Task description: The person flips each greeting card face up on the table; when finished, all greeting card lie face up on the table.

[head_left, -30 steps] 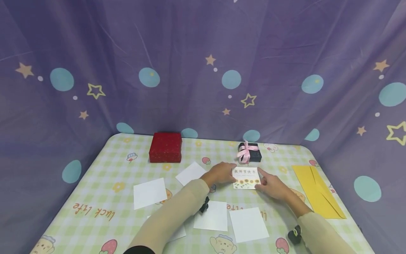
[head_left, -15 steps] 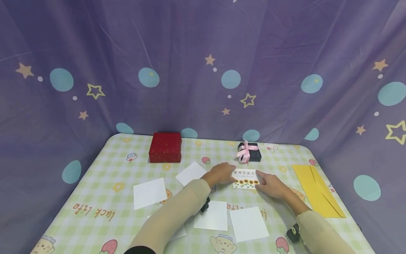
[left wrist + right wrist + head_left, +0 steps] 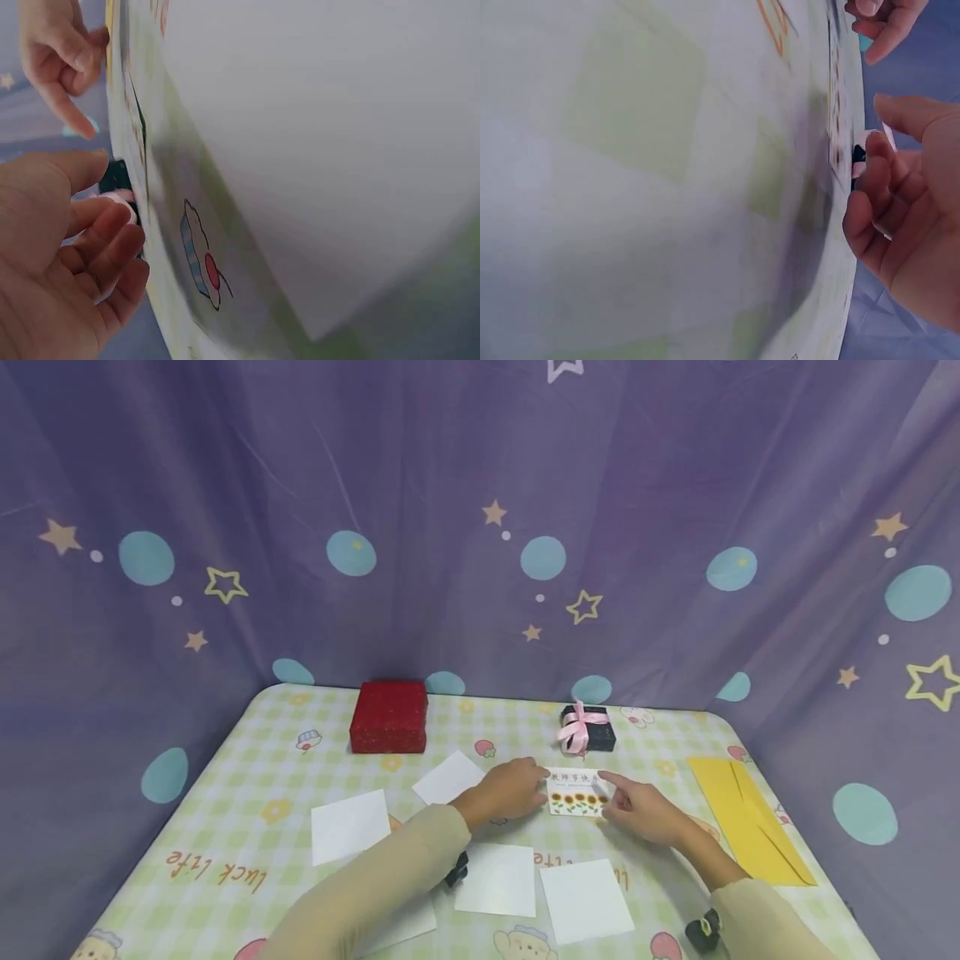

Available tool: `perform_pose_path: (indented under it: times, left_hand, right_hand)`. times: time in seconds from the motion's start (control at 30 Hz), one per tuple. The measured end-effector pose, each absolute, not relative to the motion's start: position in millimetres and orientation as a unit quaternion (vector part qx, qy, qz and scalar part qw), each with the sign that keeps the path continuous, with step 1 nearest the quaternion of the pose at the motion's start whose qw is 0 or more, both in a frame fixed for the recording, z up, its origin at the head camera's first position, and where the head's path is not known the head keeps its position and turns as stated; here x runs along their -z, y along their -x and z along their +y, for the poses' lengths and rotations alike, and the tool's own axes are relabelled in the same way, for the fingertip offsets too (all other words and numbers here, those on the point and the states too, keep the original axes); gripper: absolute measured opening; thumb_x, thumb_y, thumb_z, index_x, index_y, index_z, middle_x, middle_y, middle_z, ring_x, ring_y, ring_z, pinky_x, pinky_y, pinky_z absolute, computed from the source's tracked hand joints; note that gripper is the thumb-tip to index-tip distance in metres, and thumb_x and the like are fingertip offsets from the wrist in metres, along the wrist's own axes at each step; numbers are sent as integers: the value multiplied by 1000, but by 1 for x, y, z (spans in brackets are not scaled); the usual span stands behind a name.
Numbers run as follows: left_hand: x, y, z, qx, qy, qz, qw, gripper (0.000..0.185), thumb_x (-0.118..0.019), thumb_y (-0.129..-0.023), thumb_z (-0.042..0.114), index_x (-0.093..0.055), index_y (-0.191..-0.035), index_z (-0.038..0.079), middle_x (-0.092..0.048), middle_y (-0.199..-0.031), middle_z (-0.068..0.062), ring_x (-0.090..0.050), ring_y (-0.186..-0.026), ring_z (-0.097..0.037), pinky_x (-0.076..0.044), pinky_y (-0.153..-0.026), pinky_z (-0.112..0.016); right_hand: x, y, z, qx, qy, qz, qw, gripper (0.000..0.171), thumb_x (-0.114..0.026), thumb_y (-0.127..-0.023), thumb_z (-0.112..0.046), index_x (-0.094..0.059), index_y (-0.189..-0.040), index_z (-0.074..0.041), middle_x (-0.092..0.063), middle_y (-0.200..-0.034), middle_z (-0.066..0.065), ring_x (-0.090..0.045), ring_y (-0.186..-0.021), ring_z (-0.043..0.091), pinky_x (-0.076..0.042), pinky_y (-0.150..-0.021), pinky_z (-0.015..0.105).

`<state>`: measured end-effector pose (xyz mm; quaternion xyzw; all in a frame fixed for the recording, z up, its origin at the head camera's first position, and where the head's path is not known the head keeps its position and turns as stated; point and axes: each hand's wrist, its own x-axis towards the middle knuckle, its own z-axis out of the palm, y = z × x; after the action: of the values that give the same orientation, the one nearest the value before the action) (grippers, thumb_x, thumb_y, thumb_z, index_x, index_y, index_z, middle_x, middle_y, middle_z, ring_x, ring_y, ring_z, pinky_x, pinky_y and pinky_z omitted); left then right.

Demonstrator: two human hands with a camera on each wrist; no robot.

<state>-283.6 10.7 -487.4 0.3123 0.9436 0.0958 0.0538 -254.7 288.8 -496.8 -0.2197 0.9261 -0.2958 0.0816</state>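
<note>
A: What are the hands doing?

B: The left hand (image 3: 504,789) is pinching the sunflower card's (image 3: 576,793) left edge with curled fingers; the right hand (image 3: 643,810) is curling loosely at its right edge, index finger stretching over the card. Whether it is gripping cannot be told.

A: Where is the card sitting?

B: Mid-table (image 3: 247,793), in front of the ribboned black box (image 3: 588,732).

A: Anything risky?

B: Uneven pulling could be bending the thin card, or sliding it onto the white sheets (image 3: 585,900) nearby.
</note>
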Motion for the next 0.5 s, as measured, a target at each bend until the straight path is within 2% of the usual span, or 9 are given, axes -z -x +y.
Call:
perform_pose_path:
  times: [0.13,0.27,0.5]
  left_hand:
    - [485,259,-1,-98,-343,934,33,42,-66,-96,36,-67,-134,18,-68,-115,-1,-64,-97,-13,-54,-82,-27]
    - [485,236,-6,-93,-356,929,38,44,-68,-94,41,-68,-134,21,-67,-116,2,-62,-96,-11,-52,-80,-26]
    - [486,188,-11,-84,-379,917,86,61,-67,-92,55,-59,-142,20,-61,-128,3,-56,-109,-10,-49,-93,-28]
  right_hand:
    - [497,239,285,309,250,912,102,52,-71,-95,-20,-57,-142,-5,-59,-76,-10,-46,-60,-2,-44,-60,21]
    - [496,227,282,322,281,896,121,43,-72,-95,-22,-64,-135,-9,-60,-77,-11,-46,-61,-3,-45,-59,21]
    - [504,202,290,355,307,873,133,44,-79,-89,-24,-69,-130,-10,-60,-83,-9,-48,-64,-5,-48,-58,21]
